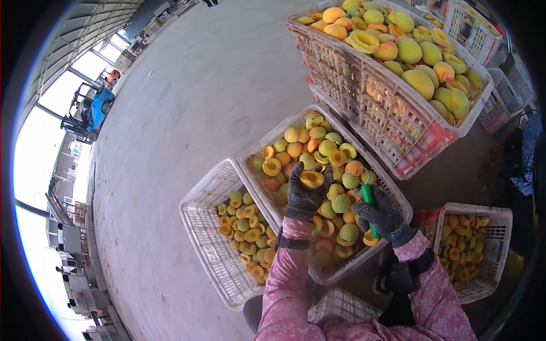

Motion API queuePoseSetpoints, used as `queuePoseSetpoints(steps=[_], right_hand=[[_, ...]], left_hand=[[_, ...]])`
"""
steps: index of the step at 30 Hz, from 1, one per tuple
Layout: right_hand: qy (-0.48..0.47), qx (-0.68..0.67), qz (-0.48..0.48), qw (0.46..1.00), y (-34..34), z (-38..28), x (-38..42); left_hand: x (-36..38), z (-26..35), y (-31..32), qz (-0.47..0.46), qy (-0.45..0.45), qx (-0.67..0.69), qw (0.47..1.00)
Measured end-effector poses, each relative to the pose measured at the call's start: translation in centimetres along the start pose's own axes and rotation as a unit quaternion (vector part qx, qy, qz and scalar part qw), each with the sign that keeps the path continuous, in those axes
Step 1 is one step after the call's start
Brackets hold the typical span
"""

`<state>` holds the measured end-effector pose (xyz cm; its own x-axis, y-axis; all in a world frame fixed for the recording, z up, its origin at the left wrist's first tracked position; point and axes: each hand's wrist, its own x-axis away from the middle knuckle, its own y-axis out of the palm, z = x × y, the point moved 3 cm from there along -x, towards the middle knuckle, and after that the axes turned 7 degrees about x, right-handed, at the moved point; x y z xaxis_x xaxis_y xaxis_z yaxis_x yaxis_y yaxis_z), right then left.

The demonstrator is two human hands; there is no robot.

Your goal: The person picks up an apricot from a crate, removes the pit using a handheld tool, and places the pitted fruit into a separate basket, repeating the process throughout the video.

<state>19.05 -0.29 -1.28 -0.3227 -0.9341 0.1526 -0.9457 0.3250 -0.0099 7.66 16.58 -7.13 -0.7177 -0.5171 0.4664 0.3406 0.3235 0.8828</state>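
Observation:
My left hand (307, 194), in a dark glove, is closed around a peach half (311, 179) with its hollow cut face turned up. In my right hand (384, 216), also gloved, is a green-handled pitting knife (368, 196) whose thin curved metal tip points up and away from me. Both hands are above a white plastic crate (325, 279) of yellow-green and orange peaches (341, 203), some whole and some halved. A second crate (200, 207) adjoins it on the left and holds peach halves (248, 223).
Taller stacked crates (369, 91) heaped with peaches rise at the upper right. Another crate (483, 284) of halves stands at the lower right, and a white crate (341, 304) is close to my body. Concrete floor (170, 102) extends leftward towards a blue forklift (94, 111).

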Motion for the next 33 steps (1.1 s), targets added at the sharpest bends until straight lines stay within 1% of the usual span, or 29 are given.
queuePoseSetpoints(steps=[2,3,4,5,6,7,8,9,10,12,14,16,17,19,20,21,22,23,24,25,26,27,28,30,32,33], right_hand=[[0.087,-0.135,-0.052,0.986,0.8,0.1,0.4],[0.082,-0.139,-0.087,0.983,0.9,0.2,0.6],[0.084,-0.137,-0.09,0.983,0.7,0.5,0.8],[0.033,-0.035,-0.123,0.991,0.6,0.5,0.9],[-0.02,0.067,-0.154,0.986,0.7,0.4,1.0],[-0.02,0.069,-0.155,0.985,0.8,0.2,1.1],[-0.003,0.02,-0.146,0.989,0.9,0.0,1.2],[0.014,-0.031,-0.137,0.99,0.9,-0.2,1.3],[0.014,-0.03,-0.137,0.99,0.9,-0.4,1.3],[0.057,-0.106,-0.152,0.981,0.9,-0.6,1.2],[0.048,-0.113,-0.141,0.982,1.0,-0.4,1.1],[0.038,-0.12,-0.131,0.983,1.0,-0.6,1.1],[0.028,-0.127,-0.117,0.985,0.9,-1.0,1.2],[0.018,-0.133,-0.103,0.986,0.9,-1.8,1.2],[0.028,-0.12,-0.073,0.99,0.9,-2.2,1.0],[0.037,-0.106,-0.043,0.993,0.7,-2.4,0.9],[0.037,-0.106,-0.043,0.993,0.5,-2.6,0.9],[0.048,-0.12,-0.05,0.99,0.3,-2.7,0.9],[0.06,-0.134,-0.058,0.988,0.3,-2.7,0.9],[0.059,-0.133,-0.057,0.988,0.3,-2.7,0.9],[0.065,-0.134,-0.051,0.988,0.2,-2.5,0.9],[0.071,-0.137,-0.043,0.987,0.2,-2.2,0.9],[0.07,-0.136,-0.042,0.987,0.2,-1.8,0.9],[-0.005,-0.029,-0.036,0.999,0.0,-1.6,0.9],[-0.01,-0.026,-0.033,0.999,0.0,-2.5,1.1],[-0.015,-0.024,-0.03,0.999,0.0,-2.9,1.1]], left_hand=[[1.4,-2.3,0.6,-0.046,-0.042,0.032,0.998],[1.9,-2.9,0.7,-0.036,-0.03,0.027,0.999],[2.8,-3.6,0.8,-0.036,-0.027,0.031,0.998],[3.8,-4.2,1.5,-0.093,-0.014,0.006,0.996],[4.4,-4.5,2.0,-0.148,0.0,-0.02,0.989],[4.7,-4.8,2.2,-0.183,-0.08,0.049,0.979],[4.9,-5.0,2.3,-0.184,-0.08,0.051,0.978],[5.0,-5.2,2.3,-0.169,-0.055,0.034,0.984],[5.2,-5.4,2.3,-0.152,-0.03,0.017,0.988],[5.6,-5.7,2.5,-0.157,-0.038,0.029,0.986],[5.9,-6.1,2.9,-0.161,-0.048,0.041,0.985],[6.1,-6.5,3.3,-0.144,-0.055,0.088,0.984],[6.3,-6.6,3.5,-0.144,-0.056,0.089,0.984],[6.8,-6.9,4.1,-0.192,-0.045,0.054,0.979],[6.9,-7.0,4.2,-0.191,-0.046,0.054,0.979],[7.0,-6.9,4.3,-0.199,-0.012,0.009,0.98],[7.0,-6.9,4.3,-0.206,0.021,-0.036,0.978],[6.9,-7.0,4.1,-0.207,0.02,-0.036,0.978],[6.9,-6.8,4.0,-0.242,0.093,-0.145,0.955],[7.0,-6.7,4.1,-0.274,0.164,-0.25,0.914],[7.1,-6.8,4.3,-0.276,0.164,-0.25,0.914],[7.5,-6.8,4.7,-0.287,0.239,-0.342,0.863],[7.8,-6.9,5.1,-0.293,0.31,-0.427,0.797],[7.7,-7.0,5.2,-0.302,0.306,-0.409,0.805],[8.2,-7.1,5.7,-0.324,0.297,-0.436,0.785],[8.4,-7.0,5.9,-0.324,0.297,-0.436,0.785]])
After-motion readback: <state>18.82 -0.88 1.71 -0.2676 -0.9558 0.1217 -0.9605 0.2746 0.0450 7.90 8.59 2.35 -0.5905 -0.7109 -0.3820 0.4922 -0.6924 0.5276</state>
